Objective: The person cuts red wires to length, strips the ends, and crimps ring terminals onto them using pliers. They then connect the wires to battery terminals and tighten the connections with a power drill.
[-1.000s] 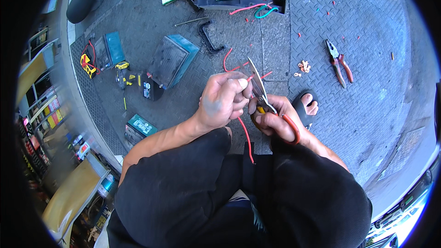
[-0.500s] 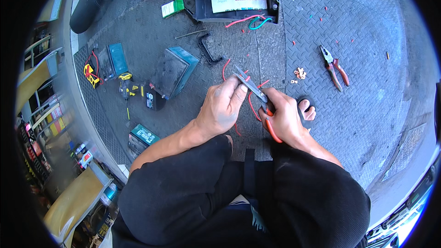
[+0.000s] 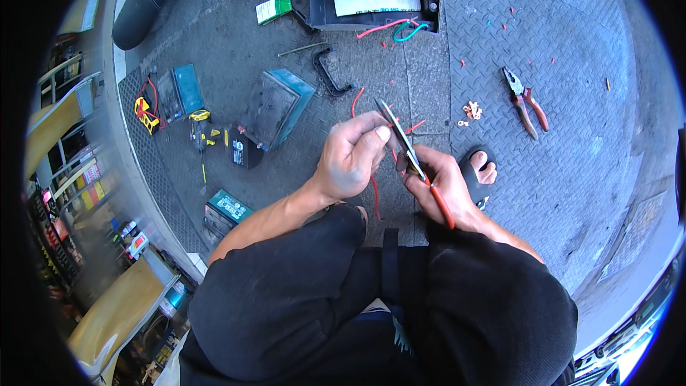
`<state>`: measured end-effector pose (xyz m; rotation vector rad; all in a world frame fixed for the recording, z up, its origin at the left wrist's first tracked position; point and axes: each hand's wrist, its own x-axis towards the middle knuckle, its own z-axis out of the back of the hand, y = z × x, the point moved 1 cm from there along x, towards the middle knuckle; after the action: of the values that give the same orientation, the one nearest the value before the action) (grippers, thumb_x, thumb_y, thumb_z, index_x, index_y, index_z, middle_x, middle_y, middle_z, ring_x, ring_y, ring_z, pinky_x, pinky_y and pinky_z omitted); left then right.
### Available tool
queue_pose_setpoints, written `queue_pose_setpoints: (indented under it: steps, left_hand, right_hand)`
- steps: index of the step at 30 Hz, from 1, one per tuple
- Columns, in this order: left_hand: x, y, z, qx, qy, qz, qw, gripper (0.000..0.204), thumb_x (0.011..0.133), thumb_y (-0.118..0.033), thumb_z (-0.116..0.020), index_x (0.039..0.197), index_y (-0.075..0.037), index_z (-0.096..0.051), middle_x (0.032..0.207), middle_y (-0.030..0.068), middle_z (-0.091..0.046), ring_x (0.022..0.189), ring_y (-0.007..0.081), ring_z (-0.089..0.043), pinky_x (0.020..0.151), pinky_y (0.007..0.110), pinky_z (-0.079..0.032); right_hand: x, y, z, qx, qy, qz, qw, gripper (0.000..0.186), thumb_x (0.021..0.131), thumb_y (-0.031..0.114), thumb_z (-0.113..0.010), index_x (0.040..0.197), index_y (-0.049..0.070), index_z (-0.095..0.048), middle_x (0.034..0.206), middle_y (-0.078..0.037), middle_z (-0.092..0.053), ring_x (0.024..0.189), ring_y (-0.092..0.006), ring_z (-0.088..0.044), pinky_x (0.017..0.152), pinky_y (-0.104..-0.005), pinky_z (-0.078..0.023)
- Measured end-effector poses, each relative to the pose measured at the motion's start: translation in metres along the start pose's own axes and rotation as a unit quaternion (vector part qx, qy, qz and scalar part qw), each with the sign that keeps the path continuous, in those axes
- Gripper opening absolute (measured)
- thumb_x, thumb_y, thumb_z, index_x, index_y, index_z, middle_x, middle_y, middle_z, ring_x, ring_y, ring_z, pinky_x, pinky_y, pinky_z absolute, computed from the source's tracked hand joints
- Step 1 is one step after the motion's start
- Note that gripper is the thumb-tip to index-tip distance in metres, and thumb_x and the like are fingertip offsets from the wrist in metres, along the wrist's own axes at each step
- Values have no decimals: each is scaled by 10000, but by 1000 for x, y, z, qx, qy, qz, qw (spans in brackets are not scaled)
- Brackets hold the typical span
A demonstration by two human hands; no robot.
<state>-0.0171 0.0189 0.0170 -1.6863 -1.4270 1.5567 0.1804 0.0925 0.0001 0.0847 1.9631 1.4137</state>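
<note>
Scissors [image 3: 411, 154] have tipped steeper since the earlier frame, and from my distant seat I now see their slim steel blades nearly edge-on, points toward the far side. The right hand [image 3: 439, 179] has its fingers curled around the smooth orange handles. The left hand [image 3: 354, 157] is closed, thumb pressed to forefinger, gripping the thin red wire [image 3: 376, 196] just left of the blades; the exact pinch is hidden from me. One bend of that flexible, plastic-coated wire curves out beyond the knuckles, and a strand hangs on the near side. I cannot tell whether the blades touch it.

To the right, pliers [image 3: 518, 91] with worn red grips lie on the ridged metal floor [image 3: 557, 171], left of them a small heap of shiny copper-coloured connectors [image 3: 472, 109]. On the left sits a big block-shaped battery [image 3: 275, 111], dusty grey with a teal side, and just beyond its right edge a dark C-shaped clamp [image 3: 325, 75]. At the far side, a black plastic box [image 3: 336, 20] holds a flat white sheet [image 3: 376, 0].
</note>
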Motion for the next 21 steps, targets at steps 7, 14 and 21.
queue_pose_setpoints:
  steps: [7,14,21]
  left_hand:
    - [3,5,-4,-58,-30,37,997,279,1138,-165,-519,962,4,-654,587,-65,-450,473,16,-371,451,252,-304]
    - [-16,14,-1,-104,-69,100,987,269,1160,-190,-492,1040,13,-620,586,-76,-364,449,21,-300,428,241,-279]
    - [-5,8,6,-119,-17,39,992,294,1196,-263,-486,1309,-17,-599,703,-96,-354,571,11,-304,524,221,-293]
  right_hand:
    - [0,-4,0,186,75,-71,977,223,971,76,-613,1181,2,-613,745,-6,-571,549,-79,-495,495,-251,-378]
    - [-11,6,34,442,-88,-118,885,187,972,38,-572,1156,23,-604,754,24,-473,582,-71,-429,508,-237,-353]
    - [17,-14,52,86,-308,-6,948,348,940,13,-606,1288,17,-611,846,-5,-538,701,-102,-535,638,-275,-460]
